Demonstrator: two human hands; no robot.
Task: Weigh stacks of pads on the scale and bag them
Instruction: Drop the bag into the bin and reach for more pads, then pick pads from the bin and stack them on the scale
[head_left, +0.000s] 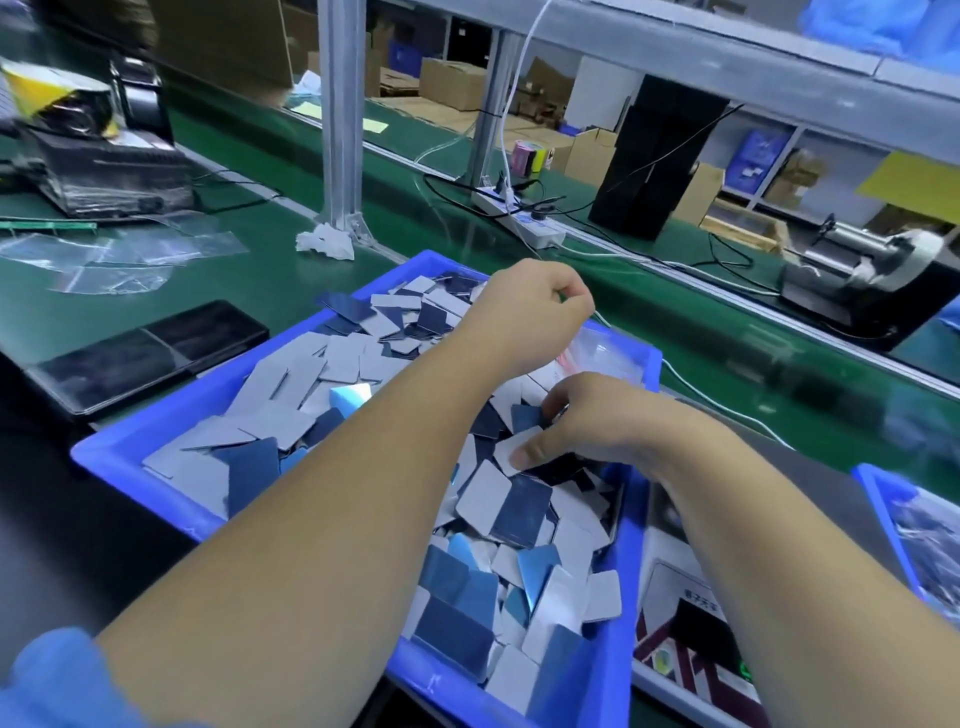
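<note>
A blue plastic bin (156, 467) in front of me is heaped with several loose grey and blue pads (291, 395). My left hand (524, 312) reaches over the far side of the bin with curled fingers and pinches the top edge of a clear zip bag (602, 348) that lies on the bin's far right corner. My right hand (602, 421) is down on the heap, fingers curled round a few pads, the thumb pressing a white one (511, 447). The scale (691, 649) stands right of the bin, partly hidden under my right forearm.
Empty clear bags (104, 260) lie on the green belt at the back left. A black tray (130, 358) sits left of the bin. A second blue bin (914, 530) is at the right edge. A power strip (519, 218), cables and a tape dispenser (857, 270) lie behind.
</note>
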